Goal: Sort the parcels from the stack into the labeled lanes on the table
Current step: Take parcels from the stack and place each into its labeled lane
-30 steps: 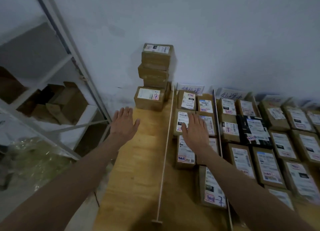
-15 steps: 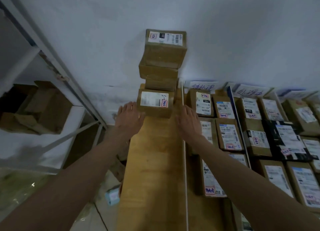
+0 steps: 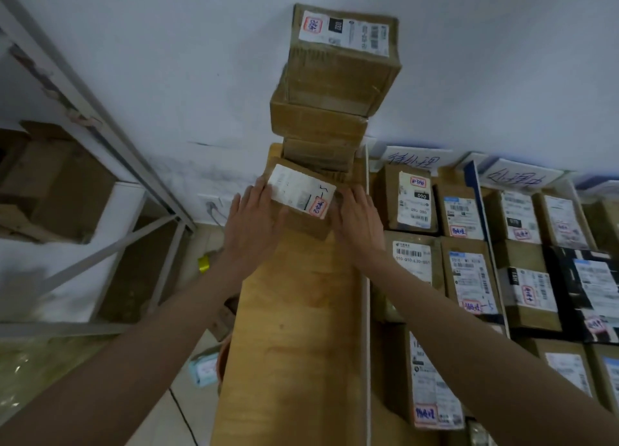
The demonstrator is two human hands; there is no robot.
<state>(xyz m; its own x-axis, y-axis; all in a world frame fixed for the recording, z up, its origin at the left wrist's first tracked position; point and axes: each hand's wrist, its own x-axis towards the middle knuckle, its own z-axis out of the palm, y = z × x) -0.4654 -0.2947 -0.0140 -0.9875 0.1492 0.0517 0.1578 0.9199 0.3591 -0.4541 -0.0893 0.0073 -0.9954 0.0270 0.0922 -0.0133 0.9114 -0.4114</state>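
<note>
At the far end of the bare wooden lane (image 3: 294,328), just before the wall (image 3: 167,77), both hands bracket a small brown parcel (image 3: 303,201) bearing a white shipping label with a red-bordered handwritten tag. Left hand (image 3: 253,224) lies against the parcel's left face, fingers extended and pressed flat to the cardboard; right hand (image 3: 356,219) meets the right face, fingers likewise mostly straight, though whether the thumb hooks under an edge cannot be told. Parcel appears slightly tilted and rotated relative to the lane, resting on or just above the wood; contact with the surface is not resolvable. Directly behind it, and seemingly touching its rear edge, rises the stack (image 3: 335,87) of larger brown parcels, the topmost overhanging those beneath and leaning toward the viewer. To the right, past a white divider rail (image 3: 367,311), lie lanes already filled with labelled parcels (image 3: 415,198), headed by handwritten paper signs (image 3: 413,159) propped against the wall. A metal shelving frame (image 3: 100,127) stands to the left. Judged hazards: a grip by palm pressure alone may let the parcel slip as it is lifted; dragging it forward while it bears on the stack could unsettle the overhanging upper boxes and topple them toward the table edge; and the tag, partly blurred, could be misread, sending the parcel to the wrong lane.
</note>
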